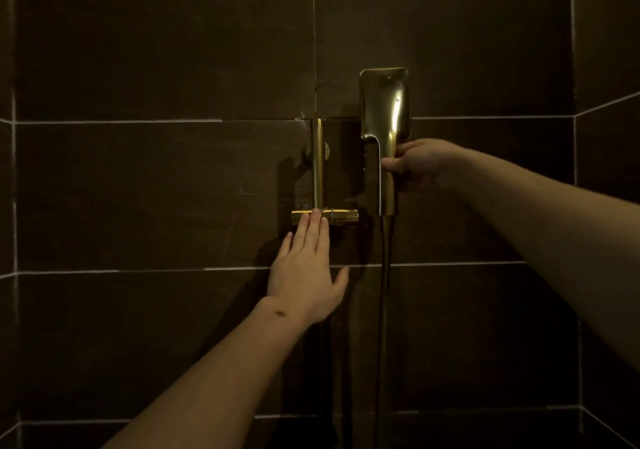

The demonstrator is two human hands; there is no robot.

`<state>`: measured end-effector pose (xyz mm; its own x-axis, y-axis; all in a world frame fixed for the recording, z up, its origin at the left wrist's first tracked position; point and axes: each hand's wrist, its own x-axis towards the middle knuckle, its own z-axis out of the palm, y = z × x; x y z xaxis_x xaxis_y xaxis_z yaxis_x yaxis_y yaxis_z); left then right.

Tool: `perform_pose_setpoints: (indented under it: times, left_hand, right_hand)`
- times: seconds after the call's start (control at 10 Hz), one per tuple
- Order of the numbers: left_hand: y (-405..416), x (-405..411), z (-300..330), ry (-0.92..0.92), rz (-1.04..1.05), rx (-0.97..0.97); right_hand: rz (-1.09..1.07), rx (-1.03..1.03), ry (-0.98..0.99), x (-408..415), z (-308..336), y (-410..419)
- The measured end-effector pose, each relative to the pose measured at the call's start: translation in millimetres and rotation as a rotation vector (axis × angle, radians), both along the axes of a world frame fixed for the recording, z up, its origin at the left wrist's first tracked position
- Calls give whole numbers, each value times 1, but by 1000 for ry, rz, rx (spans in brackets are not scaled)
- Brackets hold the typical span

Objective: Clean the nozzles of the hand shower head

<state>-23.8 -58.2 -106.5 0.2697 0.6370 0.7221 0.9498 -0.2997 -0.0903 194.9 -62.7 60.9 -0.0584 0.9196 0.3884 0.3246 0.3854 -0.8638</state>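
A gold hand shower head (383,102) with a flat rectangular head stands upright before the dark tiled wall, its smooth back towards me, so the nozzles are hidden. My right hand (420,162) grips its handle just under the head. A dark hose (383,310) hangs straight down from the handle's end. My left hand (306,268) is flat with fingers apart, its fingertips touching the gold horizontal bar of the wall fitting (323,215). It holds nothing.
A gold vertical pipe (317,161) rises from the horizontal bar to a tile joint. Dark brown tiles with pale grout cover the wall, and side walls meet it at the left (7,206) and right (606,206) edges. The light is dim.
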Motion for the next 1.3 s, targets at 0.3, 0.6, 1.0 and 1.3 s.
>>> perform_pose_setpoints:
  times: [0.3, 0.6, 1.0, 1.3]
  left_hand:
    - [2, -3, 1, 0, -29, -20]
    - [1, -1, -1, -17, -38, -32]
    - [-1, -2, -4, -27, -41, -22]
    - [1, -2, -2, -45, -50, -1]
  right_hand:
    - [-5, 124, 60, -21, 38, 16]
    - [97, 139, 103, -37, 49, 29]
    - [38, 126, 36, -46, 4, 48]
    - [29, 136, -11, -43, -14, 28]
